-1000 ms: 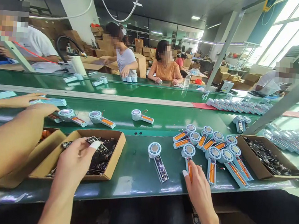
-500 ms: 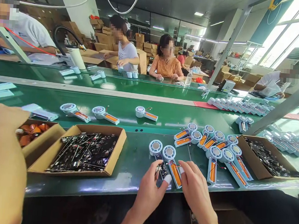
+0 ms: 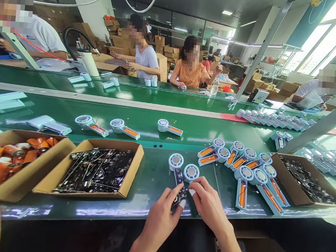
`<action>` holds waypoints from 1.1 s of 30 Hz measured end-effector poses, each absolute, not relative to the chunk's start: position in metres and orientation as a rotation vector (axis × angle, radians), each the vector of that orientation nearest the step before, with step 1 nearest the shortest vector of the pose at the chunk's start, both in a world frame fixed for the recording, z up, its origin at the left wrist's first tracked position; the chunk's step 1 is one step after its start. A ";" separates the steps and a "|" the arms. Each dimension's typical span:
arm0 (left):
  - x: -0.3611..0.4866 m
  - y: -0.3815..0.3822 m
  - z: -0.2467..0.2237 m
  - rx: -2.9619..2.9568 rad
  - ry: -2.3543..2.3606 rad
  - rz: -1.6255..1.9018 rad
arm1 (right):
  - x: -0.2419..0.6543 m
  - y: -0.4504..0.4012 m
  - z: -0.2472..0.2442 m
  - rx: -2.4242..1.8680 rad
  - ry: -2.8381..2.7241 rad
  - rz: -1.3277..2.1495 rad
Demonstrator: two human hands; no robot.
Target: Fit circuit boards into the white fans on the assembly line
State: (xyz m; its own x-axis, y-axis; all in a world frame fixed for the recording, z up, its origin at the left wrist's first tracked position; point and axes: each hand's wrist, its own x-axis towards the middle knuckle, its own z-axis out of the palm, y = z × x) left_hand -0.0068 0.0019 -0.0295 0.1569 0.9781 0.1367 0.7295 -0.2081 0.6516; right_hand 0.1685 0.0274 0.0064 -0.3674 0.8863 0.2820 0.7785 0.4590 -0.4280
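Pinch the dark circuit board (image 3: 182, 194) by its edges and lay it in gently; the left hand (image 3: 162, 213) has thumb and fingers closed on it; just beyond the right hand (image 3: 209, 203), whose grip I cannot tell, lies a light-blue housing (image 3: 191, 173), its round head slotted about a silvery disc.

fans (image 3: 191, 173): pale blue, dark slots ringing grey discs | boards (image 3: 178, 176): black, white specks | cells (image 3: 241, 195): orange | bench (image 3: 154, 175): green | boxes (image 3: 135, 169): brown | strip (image 3: 129, 102): pale grey | finger covers (image 3: 182, 203): white
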 end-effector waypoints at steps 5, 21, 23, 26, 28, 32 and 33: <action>-0.003 0.011 -0.018 2.103 1.672 0.526 | 0.169 0.030 0.015 -1.414 -2.355 0.267; -0.003 -0.039 -0.016 1.437 1.486 1.011 | 0.163 0.017 -0.003 -1.252 -1.843 0.767; 0.001 -0.032 -0.019 1.481 1.442 0.970 | 0.158 0.016 -0.007 -1.334 -1.703 0.826; -0.004 -0.020 -0.028 1.682 1.491 0.980 | 0.157 0.015 -0.012 -1.372 -1.619 0.845; -0.010 -0.016 -0.033 1.763 1.579 1.029 | 0.157 0.013 -0.013 -1.335 -1.636 0.833; -0.017 -0.019 -0.037 1.681 1.572 1.019 | 0.156 0.010 -0.009 -1.238 -1.720 0.820; -0.017 -0.020 -0.038 1.612 1.551 1.006 | 0.155 0.009 -0.008 -1.229 -1.746 0.802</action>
State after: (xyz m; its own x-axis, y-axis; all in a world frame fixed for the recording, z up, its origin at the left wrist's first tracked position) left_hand -0.0168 -0.0202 -0.0379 -0.0063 0.9971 0.0759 0.4756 -0.0638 0.8774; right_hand 0.1552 0.0093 -0.0076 -0.1721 0.9481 0.2673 0.4144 0.3159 -0.8535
